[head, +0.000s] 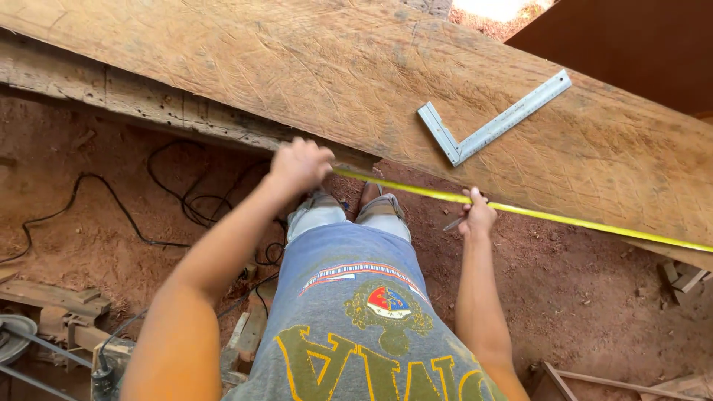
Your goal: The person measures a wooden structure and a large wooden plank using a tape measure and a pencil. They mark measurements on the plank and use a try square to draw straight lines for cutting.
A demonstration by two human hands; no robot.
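Observation:
A wide rough wooden plank (356, 82) slants across the top of the view. My left hand (301, 163) is closed around the case end of a yellow tape measure (564, 217) at the plank's near edge. The tape blade runs rightward along that edge. My right hand (477, 215) pinches the blade and also holds a thin pencil-like stick. A metal try square (490, 130) lies flat on the plank, just beyond my right hand.
Red dirt floor (579, 289) below. Black cables (178, 200) trail over the ground at left. A power tool and wooden scraps (67, 312) sit at lower left, more wood offcuts (683, 278) at right. A dark board (639, 37) stands top right.

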